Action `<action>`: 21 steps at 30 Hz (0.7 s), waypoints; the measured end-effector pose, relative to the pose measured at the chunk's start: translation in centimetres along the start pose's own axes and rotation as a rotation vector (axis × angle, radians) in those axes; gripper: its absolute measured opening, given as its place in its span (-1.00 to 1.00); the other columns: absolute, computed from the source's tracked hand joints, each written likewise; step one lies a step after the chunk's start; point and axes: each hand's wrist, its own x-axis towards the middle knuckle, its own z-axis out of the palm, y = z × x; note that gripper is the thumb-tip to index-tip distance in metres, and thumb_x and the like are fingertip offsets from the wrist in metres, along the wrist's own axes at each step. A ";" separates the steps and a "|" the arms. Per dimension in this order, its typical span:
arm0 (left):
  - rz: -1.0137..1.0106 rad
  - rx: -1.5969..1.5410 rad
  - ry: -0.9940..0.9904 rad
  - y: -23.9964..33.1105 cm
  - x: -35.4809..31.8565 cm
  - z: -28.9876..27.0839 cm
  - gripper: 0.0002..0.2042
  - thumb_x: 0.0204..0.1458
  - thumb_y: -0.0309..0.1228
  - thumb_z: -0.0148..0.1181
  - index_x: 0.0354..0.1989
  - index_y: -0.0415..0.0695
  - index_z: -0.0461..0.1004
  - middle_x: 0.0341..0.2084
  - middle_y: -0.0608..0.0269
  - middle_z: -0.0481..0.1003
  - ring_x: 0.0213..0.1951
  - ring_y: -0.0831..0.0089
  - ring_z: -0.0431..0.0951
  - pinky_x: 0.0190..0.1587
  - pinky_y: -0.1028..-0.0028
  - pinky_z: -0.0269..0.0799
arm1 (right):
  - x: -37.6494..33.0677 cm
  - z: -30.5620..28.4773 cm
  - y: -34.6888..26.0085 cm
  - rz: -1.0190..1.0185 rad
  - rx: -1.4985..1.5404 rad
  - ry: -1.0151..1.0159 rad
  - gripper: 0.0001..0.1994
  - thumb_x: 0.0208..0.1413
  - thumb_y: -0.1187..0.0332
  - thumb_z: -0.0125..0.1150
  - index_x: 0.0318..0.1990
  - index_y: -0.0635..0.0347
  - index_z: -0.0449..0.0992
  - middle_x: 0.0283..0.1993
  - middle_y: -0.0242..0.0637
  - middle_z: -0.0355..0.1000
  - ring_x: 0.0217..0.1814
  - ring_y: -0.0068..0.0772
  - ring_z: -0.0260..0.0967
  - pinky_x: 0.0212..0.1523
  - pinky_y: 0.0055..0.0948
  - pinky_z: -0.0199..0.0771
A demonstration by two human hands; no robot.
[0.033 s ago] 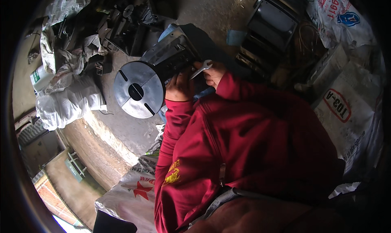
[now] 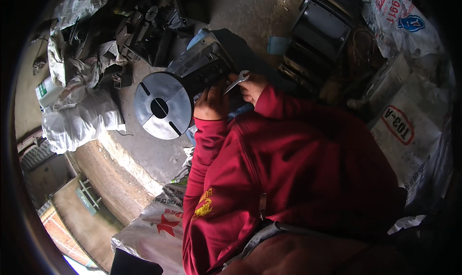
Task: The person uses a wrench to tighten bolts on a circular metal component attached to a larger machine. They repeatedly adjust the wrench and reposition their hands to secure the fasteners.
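My right hand (image 2: 254, 86) is closed around an open-end wrench (image 2: 236, 82), its forked jaw sticking up past the fingers. Close beside it, my left hand (image 2: 210, 104) is bent against a dark metal machine part (image 2: 204, 63); its fingertips are in shadow, and what they pinch is too small to make out. A round silver metal disc (image 2: 175, 94), with a dark centre hole and two black slots, sits at the near left end of that machine part, just left of my left hand.
Dark metal parts (image 2: 154, 39) are heaped at the far left beside white plastic bags (image 2: 84, 126). A black machine housing (image 2: 322, 32) stands at the far right. Printed white sacks (image 2: 404, 131) lie on the right, and another sack (image 2: 149, 231) is by my left elbow.
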 end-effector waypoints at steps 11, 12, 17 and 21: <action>0.058 -0.017 -0.050 -0.3 0.2 0.8 -0.76 -0.19 -0.33 0.30 -0.29 0.01 0.53 -0.49 0.23 0.53 -0.50 0.23 0.56 -0.53 0.39 0.42 | 0.4 -0.2 0.1 -0.108 -0.030 -0.017 -0.87 0.08 0.27 0.18 -0.35 0.10 0.47 -0.58 -0.58 0.26 -0.70 -0.80 0.05 -0.75 -0.73 -0.02; 0.052 -0.023 -0.031 -0.2 0.4 0.8 -0.76 -0.20 -0.34 0.30 -0.29 0.01 0.53 -0.49 0.23 0.53 -0.51 0.23 0.55 -0.53 0.39 0.42 | 0.4 -0.4 0.2 -0.115 -0.031 -0.020 -0.87 0.08 0.27 0.18 -0.34 0.10 0.47 -0.58 -0.58 0.26 -0.70 -0.80 0.05 -0.75 -0.73 -0.02; 0.036 -0.089 0.040 0.1 0.5 0.4 -0.75 -0.22 -0.35 0.29 -0.28 0.03 0.53 -0.54 0.24 0.50 -0.54 0.23 0.53 -0.54 0.36 0.40 | 0.4 -0.7 0.5 -0.142 0.000 -0.053 -0.89 0.09 0.28 0.16 -0.38 0.09 0.45 -0.59 -0.57 0.25 -0.71 -0.80 0.04 -0.75 -0.73 -0.02; 0.087 -0.009 0.011 -0.2 0.8 0.5 -0.77 -0.19 -0.34 0.27 -0.28 0.00 0.53 -0.56 0.25 0.49 -0.55 0.23 0.52 -0.54 0.35 0.40 | 0.5 -0.2 0.2 -0.159 -0.049 -0.035 -0.89 0.09 0.30 0.15 -0.41 0.07 0.42 -0.62 -0.57 0.19 -0.72 -0.78 0.02 -0.75 -0.72 -0.02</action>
